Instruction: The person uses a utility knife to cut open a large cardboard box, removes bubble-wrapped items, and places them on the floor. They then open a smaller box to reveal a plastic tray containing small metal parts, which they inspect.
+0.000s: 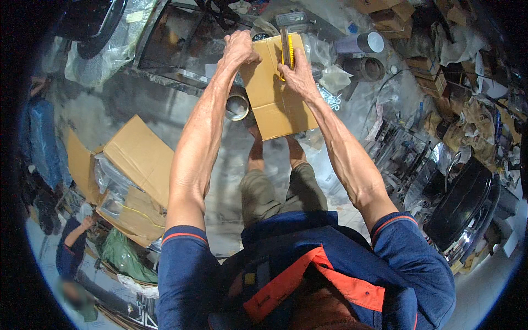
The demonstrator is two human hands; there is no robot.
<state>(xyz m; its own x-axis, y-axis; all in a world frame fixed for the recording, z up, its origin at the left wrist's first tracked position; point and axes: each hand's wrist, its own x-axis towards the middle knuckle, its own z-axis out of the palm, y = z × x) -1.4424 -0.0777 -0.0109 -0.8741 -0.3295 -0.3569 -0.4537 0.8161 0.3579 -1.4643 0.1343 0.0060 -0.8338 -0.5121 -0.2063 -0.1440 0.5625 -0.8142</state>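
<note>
A creased brown cardboard piece (275, 102) is held up in front of me, above my feet; whether it is a flattened box or a single sheet I cannot tell. My left hand (240, 48) is closed on its upper left edge, with the fingertips partly hidden. In my right hand (298, 74) is a yellow and dark utility knife (287, 52), lying against the cardboard's upper right part and pointing away from me. The right fingers are wrapped round its near end. Its blade tip is too small to make out.
Left of me stands an open cardboard box (140, 154) with clear plastic in it. A metal ring-shaped part (237, 106) lies beside the held cardboard. Bolts (331, 99) and a cylindrical container (360, 43) are to the right. Another person (71, 247) is at the lower left.
</note>
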